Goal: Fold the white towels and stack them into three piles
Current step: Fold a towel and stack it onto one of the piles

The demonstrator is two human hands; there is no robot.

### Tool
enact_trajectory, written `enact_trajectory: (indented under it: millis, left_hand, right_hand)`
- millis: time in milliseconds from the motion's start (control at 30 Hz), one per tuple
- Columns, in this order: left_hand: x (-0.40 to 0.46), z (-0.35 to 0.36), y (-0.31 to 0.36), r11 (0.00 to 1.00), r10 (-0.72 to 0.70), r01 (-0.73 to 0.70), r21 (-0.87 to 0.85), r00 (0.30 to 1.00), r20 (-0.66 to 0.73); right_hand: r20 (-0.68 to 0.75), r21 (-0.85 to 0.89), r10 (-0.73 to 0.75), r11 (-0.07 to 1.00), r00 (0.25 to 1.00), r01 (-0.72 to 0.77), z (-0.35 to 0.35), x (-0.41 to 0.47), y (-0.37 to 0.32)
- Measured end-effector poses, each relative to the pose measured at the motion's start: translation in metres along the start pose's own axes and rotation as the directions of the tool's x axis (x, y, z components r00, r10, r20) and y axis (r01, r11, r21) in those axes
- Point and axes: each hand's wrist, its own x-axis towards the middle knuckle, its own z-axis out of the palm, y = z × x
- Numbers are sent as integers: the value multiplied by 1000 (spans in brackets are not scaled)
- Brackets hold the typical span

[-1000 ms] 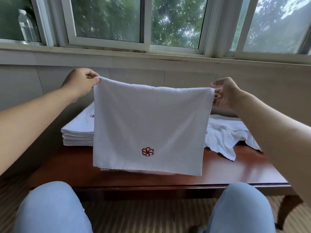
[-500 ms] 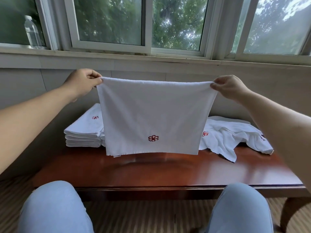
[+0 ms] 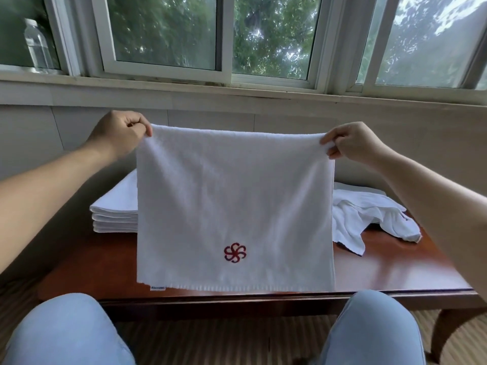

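Note:
A white towel (image 3: 234, 201) with a red flower emblem hangs flat in the air over the wooden table (image 3: 390, 270). My left hand (image 3: 118, 134) pinches its top left corner and my right hand (image 3: 353, 143) pinches its top right corner. Its lower hem reaches down to the table's front edge. Behind it on the left lies a pile of folded white towels (image 3: 116, 209), partly hidden. On the right lies a heap of unfolded white towels (image 3: 369, 217).
The table stands against a wall below a row of windows. A clear plastic bottle (image 3: 37, 46) stands on the sill at the far left. My knees in blue jeans (image 3: 68, 333) sit just before the table's front edge.
The towel's lower edge swung up half a second ago and has dropped again, so it hangs lower and closer to me. Both hands keep their corners.

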Motion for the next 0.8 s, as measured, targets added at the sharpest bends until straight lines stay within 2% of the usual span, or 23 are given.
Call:
enact_trajectory:
  millis: [67,100,133,200,233,300,400,467,600,733,800]
  left_hand:
    - [11,27,-7,988,10,-9,152,1000,0]
    - [15,45,-13,968,-32,21,252,999,38]
    - [16,66,-19,929,-125,78,361,986,109]
    - [-1,109,-33,849,-356,176,499,888,292]
    - [-17,129,-43,840,-410,184,510,831,376]
    - [-60,163,-67,869,-417,177,462,764,492]
    - [-130,189,-106,869,-469,224,441,661,587]
    - [-162,195,-123,850,-509,262,457,635,582]
    - [-176,189,-130,857,-512,352,377,660,549]
    - [-182,178,-125,831,-550,339,442,626,553]
    - [-182,180,-124,815,-578,394,426,614,537]
  right_hand:
    - [-19,-58,40,997,999,-41,20,16,6]
    - [-8,-129,45,991,999,-46,35,23,10]
    - [45,-213,58,976,997,-47,53,27,16]
    - [232,-336,171,938,958,-86,97,24,36]
    - [316,-377,222,921,922,-92,119,16,51]
    - [457,-434,267,900,849,-50,155,-11,86]
    - [568,-504,349,863,746,-20,181,-58,147]
    - [573,-470,394,876,718,-106,186,-81,175]
    - [523,-399,409,893,748,-209,186,-88,198]
    - [410,-524,509,811,757,-262,183,-90,207]
    - [351,-591,588,743,728,-315,181,-91,207]
